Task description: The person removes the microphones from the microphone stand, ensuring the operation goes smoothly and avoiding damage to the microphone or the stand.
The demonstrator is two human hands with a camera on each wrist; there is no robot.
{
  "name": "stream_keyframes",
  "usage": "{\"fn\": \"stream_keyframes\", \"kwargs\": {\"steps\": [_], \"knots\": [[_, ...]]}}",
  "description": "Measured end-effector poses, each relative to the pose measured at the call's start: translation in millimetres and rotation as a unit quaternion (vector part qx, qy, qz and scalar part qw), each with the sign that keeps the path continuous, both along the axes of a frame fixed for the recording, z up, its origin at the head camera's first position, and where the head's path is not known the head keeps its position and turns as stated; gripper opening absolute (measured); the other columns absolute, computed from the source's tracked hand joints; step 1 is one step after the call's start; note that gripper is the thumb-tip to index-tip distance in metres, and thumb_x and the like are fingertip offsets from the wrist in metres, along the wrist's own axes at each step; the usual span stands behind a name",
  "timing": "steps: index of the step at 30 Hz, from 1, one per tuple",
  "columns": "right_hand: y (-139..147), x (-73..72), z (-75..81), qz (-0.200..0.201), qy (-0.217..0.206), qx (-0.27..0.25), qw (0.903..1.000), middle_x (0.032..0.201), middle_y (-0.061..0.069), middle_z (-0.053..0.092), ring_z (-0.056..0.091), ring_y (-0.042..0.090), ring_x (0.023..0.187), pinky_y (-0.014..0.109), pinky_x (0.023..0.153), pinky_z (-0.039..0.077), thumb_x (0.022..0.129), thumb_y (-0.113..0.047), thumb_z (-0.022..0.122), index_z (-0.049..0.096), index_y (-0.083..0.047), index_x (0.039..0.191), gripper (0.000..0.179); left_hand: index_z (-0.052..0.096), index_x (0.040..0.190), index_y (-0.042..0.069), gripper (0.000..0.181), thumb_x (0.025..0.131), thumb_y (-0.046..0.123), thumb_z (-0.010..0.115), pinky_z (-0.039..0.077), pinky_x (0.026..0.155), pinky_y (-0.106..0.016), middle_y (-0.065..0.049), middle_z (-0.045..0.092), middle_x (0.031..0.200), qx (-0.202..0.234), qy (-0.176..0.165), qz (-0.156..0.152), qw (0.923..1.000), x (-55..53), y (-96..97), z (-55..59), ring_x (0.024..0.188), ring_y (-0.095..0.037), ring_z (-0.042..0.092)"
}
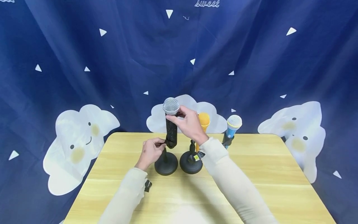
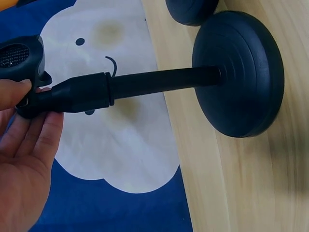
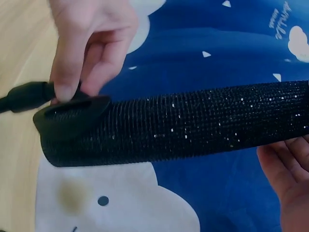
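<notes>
A black, glittery microphone [image 1: 172,129] with a silver mesh head stands nearly upright over the left stand. Just below its head, my right hand [image 1: 190,123] grips it. The lower end sits in the black clip [image 3: 72,121] of the microphone stand [image 2: 145,83], as the right wrist view shows. My left hand [image 1: 151,151] pinches the joint under that clip with thumb and fingers. On the table rests the stand's round black base [image 1: 166,165]. In the right wrist view the microphone's head lies out of frame.
Right of this stand is a second round black base [image 1: 191,163]. An orange microphone [image 1: 204,119] shows partly behind my right wrist, and a blue microphone [image 1: 231,131] with a white head stands farther right. Behind the wooden table [image 1: 268,186] hangs a blue curtain [image 1: 134,62] with clouds.
</notes>
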State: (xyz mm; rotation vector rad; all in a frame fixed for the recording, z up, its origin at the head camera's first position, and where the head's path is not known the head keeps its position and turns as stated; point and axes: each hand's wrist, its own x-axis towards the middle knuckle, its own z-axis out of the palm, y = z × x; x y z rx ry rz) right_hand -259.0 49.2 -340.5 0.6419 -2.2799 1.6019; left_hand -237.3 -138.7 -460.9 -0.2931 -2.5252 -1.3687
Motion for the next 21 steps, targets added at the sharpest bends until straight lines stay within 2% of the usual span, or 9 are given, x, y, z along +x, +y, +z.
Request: {"fn": "stream_keyframes", "kwargs": {"steps": [10, 21], "knots": [[3.8, -3.6, 4.3, 0.048, -0.027, -0.014, 0.9984, 0.111, 0.007, 0.072, 0.069, 0.018, 0.102, 0.034, 0.094, 0.054, 0.09, -0.015, 0.075, 0.07, -0.006, 0.12, 0.031, 0.079, 0.093, 0.005, 0.01, 0.085, 0.001, 0.074, 0.056, 0.067, -0.031, -0.007, 0.075, 0.083, 0.0, -0.004, 0.0, 1.0, 2.2, 0.2, 2.8, 0.073, -0.016, 0.07], [7.5, -7.5, 9.5, 0.078, -0.022, -0.019, 0.9965, 0.112, 0.011, 0.072, 0.07, 0.02, 0.102, 0.032, 0.092, 0.054, 0.091, -0.01, 0.073, 0.068, -0.001, 0.122, 0.032, 0.079, 0.092, 0.005, 0.009, 0.085, 0.001, 0.074, 0.056, 0.068, -0.032, -0.006, 0.075, 0.082, -0.001, 0.0, 0.001, 1.0, 3.0, -0.3, 4.4, 0.072, -0.016, 0.07]]}}
